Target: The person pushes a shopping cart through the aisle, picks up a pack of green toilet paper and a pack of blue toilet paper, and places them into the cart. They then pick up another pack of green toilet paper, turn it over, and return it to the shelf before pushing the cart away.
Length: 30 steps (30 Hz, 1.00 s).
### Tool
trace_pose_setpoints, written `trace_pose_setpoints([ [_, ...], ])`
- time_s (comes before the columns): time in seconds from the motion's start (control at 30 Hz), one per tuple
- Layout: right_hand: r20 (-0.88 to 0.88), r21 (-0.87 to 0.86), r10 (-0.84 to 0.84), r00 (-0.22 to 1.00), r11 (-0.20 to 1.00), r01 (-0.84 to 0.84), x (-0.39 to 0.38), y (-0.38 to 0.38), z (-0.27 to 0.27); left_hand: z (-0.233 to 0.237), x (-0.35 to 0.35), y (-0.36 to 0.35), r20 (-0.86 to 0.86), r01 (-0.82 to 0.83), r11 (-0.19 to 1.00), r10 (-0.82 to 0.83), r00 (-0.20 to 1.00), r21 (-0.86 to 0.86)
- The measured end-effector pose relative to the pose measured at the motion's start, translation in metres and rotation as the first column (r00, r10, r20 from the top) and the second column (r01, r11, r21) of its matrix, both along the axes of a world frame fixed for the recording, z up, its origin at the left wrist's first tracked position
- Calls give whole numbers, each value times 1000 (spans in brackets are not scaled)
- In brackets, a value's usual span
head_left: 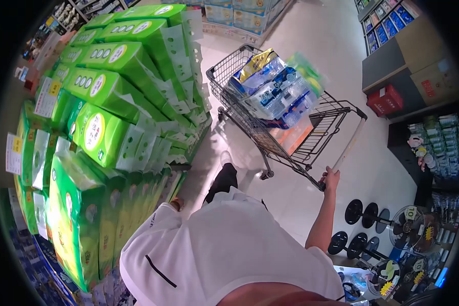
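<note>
My right hand (331, 178) is wrapped round the near end of the handle of a black wire shopping cart (336, 125). Piled in the cart are clear-and-blue plastic packs (283, 94), a yellow-and-blue pack (257, 64) and a green pack (306, 69) at the top. An orange-pink flat piece (293, 136) shows lower in the basket. Down at my left side, my left hand (177, 204) is mostly hidden past the white sleeve, close to large green packs. Its fingers cannot be made out.
A tall stack of green tissue packs (104, 86) rises on the left, with price tags. Electric fans (408, 222) stand at the right, below hanging goods (438, 137). A red box (385, 100) sits by the right shelves. Ahead is a pallet of boxed packs (247, 18).
</note>
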State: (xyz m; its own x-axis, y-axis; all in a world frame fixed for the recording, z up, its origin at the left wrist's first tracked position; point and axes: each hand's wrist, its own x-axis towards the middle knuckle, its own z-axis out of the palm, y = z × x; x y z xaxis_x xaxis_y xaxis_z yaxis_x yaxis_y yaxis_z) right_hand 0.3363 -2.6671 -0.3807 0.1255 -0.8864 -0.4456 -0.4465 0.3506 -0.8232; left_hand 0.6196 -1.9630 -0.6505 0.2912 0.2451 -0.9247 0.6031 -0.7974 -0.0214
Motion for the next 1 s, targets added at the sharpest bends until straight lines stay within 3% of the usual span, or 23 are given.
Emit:
trace_pose_setpoints([
  [0.1,11,21,1,1000,1000,-2,8,-38,-8,46,0,-27,41,-187,970,196,980,-156],
  [0.13,-2,28,4,1000,1000,-4,7,-48,-9,54,12,-54,-53,-245,970,244,968,-13],
  [0.17,-8,31,9,1000,999,-9,10,-62,-10,44,21,-64,19,62,990,-60,998,-127],
  [0.2,-3,32,15,1000,999,-15,18,-78,-11,6,37,-66,138,368,905,-345,928,-212],
  [0.23,-42,38,10,999,999,-8,24,-94,-13,-16,53,-73,277,641,728,-581,765,-243],
  [0.3,-93,47,38,995,998,-34,37,-116,-10,-22,90,-132,287,557,809,-497,819,-190],
  [0.37,-193,21,15,981,1000,-11,42,-146,-17,5,131,-190,396,484,840,-369,841,-245],
  [0.4,-236,10,5,972,1000,-3,50,-160,-20,15,157,-221,388,264,894,-113,914,-362],
  [0.43,-241,12,4,971,1000,-1,57,-170,-18,12,184,-243,555,504,815,-287,780,-286],
  [0.53,-273,24,1,962,1000,6,84,-200,-16,56,240,-304,615,454,756,-87,784,-471],
  [0.57,-322,4,-5,947,1000,6,93,-209,-16,60,260,-317,631,539,697,-160,759,-472],
  [0.63,-417,-37,-23,909,999,8,108,-230,-17,112,279,-337,558,486,693,-145,817,-532],
  [0.73,-516,-82,17,856,994,-69,131,-259,-25,92,302,-347,351,330,695,-119,929,-638],
  [0.83,-567,-94,41,823,989,-114,153,-289,-23,101,313,-387,176,67,730,75,982,-681],
  [1.0,-565,-97,85,821,981,-168,198,-349,-16,78,354,-467,61,-221,657,378,924,-721],
])
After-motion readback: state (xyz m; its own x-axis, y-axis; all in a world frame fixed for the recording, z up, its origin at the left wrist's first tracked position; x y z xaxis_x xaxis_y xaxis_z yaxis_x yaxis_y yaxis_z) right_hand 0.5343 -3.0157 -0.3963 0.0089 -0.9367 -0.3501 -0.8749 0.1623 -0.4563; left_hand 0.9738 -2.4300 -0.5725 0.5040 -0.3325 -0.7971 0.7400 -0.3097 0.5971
